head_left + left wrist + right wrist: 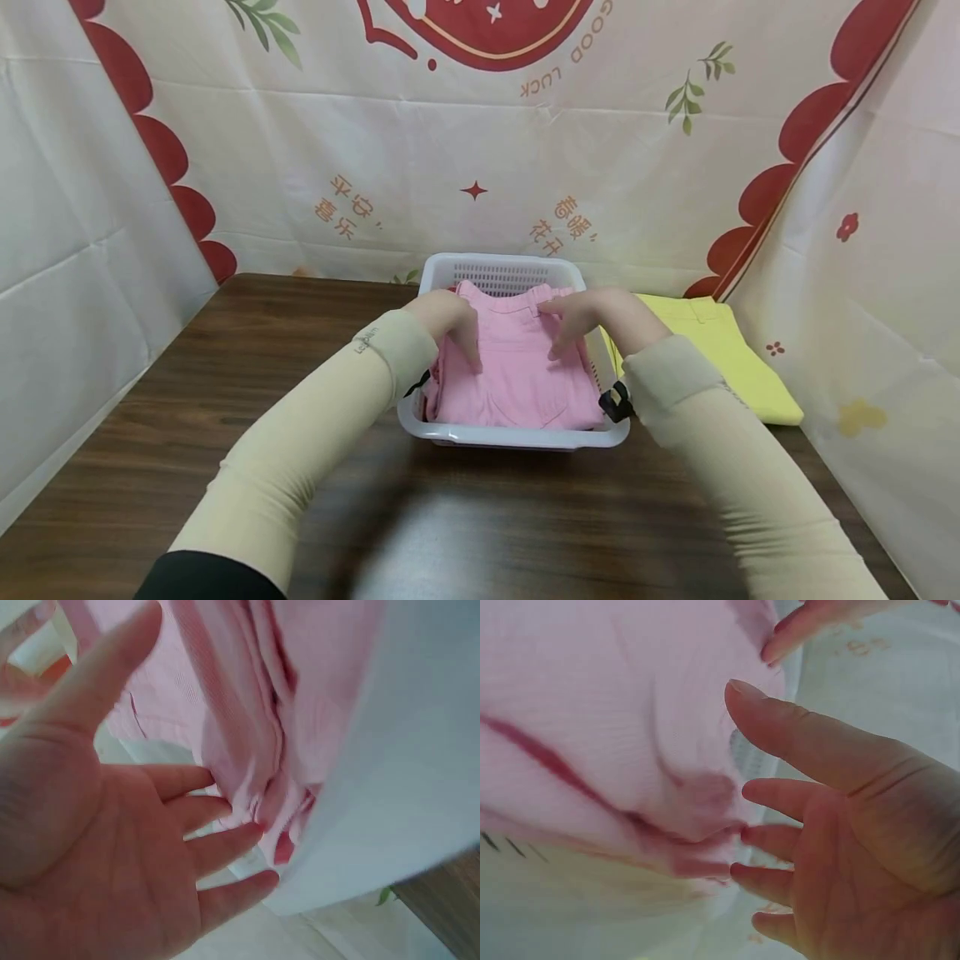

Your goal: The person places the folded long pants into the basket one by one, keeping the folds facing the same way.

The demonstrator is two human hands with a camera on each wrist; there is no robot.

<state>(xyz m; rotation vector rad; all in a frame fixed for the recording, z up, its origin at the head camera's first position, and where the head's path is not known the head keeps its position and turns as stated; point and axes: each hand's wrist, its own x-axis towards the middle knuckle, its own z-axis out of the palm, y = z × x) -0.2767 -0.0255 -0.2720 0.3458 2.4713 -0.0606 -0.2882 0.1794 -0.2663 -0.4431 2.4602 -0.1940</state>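
Note:
Folded pink pants [517,367] lie in a white plastic basket [517,436], waistband toward the far end. My left hand [450,321] is over their left side; in the left wrist view its fingers [225,847] are spread and reach to the folded pink edge by the basket wall. Over the right side is my right hand [588,317], its fingertips close to the waistband. The right wrist view shows that hand's thumb [802,731] apart from the fingers, which extend to the cloth's edge. Neither palm has anything in it.
A folded yellow garment [705,350] lies right of the basket on the dark wooden table [300,358]. Behind the table hangs a printed cloth [465,150], and more cloth hangs at both sides. A bit of red fabric [283,849] shows under the pink pants.

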